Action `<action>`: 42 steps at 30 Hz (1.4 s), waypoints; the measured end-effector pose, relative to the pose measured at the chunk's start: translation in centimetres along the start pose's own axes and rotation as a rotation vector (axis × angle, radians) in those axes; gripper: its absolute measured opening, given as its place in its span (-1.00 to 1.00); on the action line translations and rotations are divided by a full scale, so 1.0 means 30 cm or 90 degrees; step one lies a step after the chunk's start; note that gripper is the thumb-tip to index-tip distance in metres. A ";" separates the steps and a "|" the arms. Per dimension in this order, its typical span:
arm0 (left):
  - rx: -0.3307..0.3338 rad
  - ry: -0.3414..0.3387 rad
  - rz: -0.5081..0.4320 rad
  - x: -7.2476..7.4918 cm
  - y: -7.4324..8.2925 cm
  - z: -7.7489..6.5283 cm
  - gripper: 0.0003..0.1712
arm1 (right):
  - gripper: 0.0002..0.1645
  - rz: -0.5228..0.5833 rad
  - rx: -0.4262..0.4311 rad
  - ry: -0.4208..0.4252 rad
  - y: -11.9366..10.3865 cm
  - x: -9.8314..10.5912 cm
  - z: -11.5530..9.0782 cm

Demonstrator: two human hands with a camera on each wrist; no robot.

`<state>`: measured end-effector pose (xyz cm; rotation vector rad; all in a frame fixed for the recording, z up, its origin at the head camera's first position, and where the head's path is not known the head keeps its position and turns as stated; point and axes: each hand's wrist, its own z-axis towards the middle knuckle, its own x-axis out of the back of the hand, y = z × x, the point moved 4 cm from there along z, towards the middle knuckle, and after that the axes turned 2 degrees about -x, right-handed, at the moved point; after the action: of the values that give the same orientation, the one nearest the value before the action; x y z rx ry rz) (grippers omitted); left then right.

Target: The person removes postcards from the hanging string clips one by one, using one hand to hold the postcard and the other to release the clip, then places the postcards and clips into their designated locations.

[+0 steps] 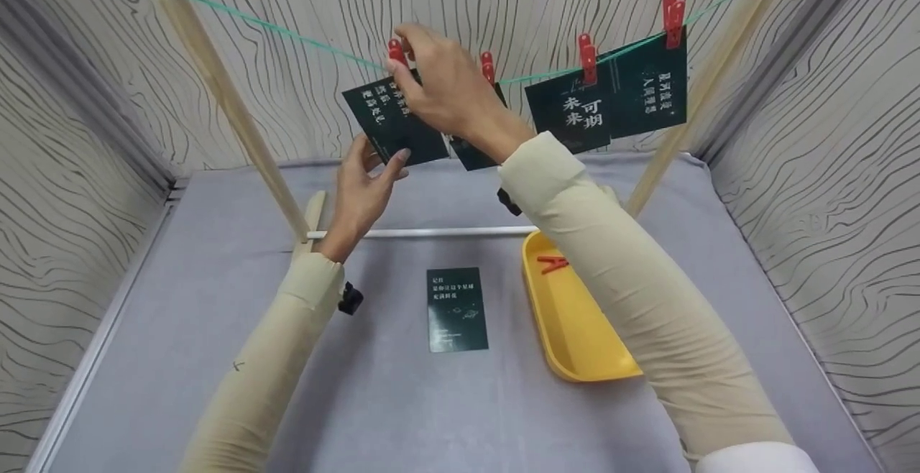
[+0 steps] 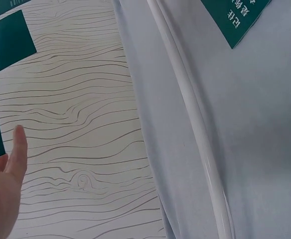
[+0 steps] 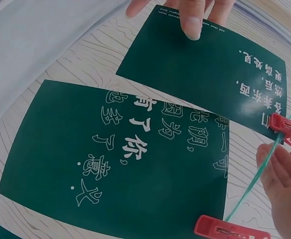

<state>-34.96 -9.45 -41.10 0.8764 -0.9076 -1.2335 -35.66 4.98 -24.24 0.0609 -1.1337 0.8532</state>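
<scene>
A dark green printed card [image 1: 392, 117] hangs tilted at the teal cord, with a red clothespin [image 3: 285, 127] at its upper edge. My left hand [image 1: 363, 189] pinches the card's lower edge, thumb on the front and fingers behind. At the top, my right hand [image 1: 453, 85] has thumb and index finger curled about the clothespin; the fingers partly hide it in the head view. Just right of it another green card [image 3: 115, 159] hangs from its own clothespin [image 3: 230, 229], partly behind my right wrist.
Two more cards [image 1: 575, 117] [image 1: 650, 88] hang farther right along the cord [image 1: 277, 27]. Wooden posts [image 1: 223, 99] hold the cord, and a white rod [image 1: 445, 231] runs low between them. Another card [image 1: 458, 311] lies on the grey cloth beside a yellow tray [image 1: 568, 343] containing a red clothespin [image 1: 552, 264].
</scene>
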 end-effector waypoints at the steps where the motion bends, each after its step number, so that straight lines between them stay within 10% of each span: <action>1: -0.003 -0.001 -0.005 0.000 0.000 -0.001 -0.42 | -0.44 0.001 -0.001 -0.002 0.001 -0.001 -0.001; 42: -0.037 0.063 0.061 0.017 0.023 -0.018 -0.65 | -0.64 0.052 0.020 -0.018 -0.015 0.004 -0.009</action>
<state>-34.15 -9.83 -40.64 0.8305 -0.8209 -1.1191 -35.14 4.87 -24.12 0.0541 -1.1561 0.9455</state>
